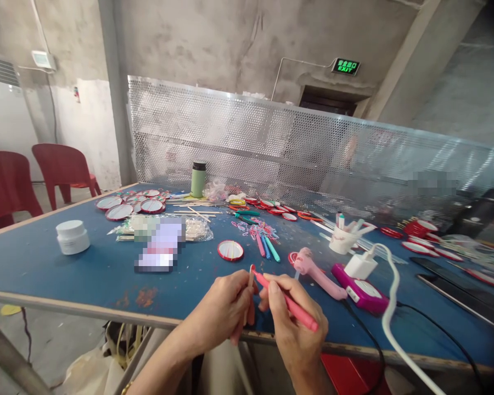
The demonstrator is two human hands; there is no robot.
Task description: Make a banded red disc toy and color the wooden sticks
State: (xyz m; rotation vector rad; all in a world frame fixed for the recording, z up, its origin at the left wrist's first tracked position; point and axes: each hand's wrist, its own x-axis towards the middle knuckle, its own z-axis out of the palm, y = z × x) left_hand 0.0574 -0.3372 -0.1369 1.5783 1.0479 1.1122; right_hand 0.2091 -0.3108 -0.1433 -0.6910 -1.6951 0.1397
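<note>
Near the front edge of the blue table, my left hand [226, 304] is closed around a thin wooden stick [251, 280] held upright, its tip red. My right hand [294, 323] grips a pink-red marker [298, 311], whose tip points at the top of the stick. Just beyond my hands lies a round disc with a red rim [230, 250]. Pink, blue and green markers [265, 247] lie behind, beside a pile of small coloured pieces [253, 227]. A pink glue gun [319, 274] rests right of my right hand.
On the blue table [102, 274] stand a white jar [72, 237], a green bottle [198, 180] and a cup of pens [341, 240]. A phone [161, 245], a purple power strip [360, 288] with cables and several red-rimmed discs [119, 212] lie around. A perforated metal screen [230, 131] borders the back.
</note>
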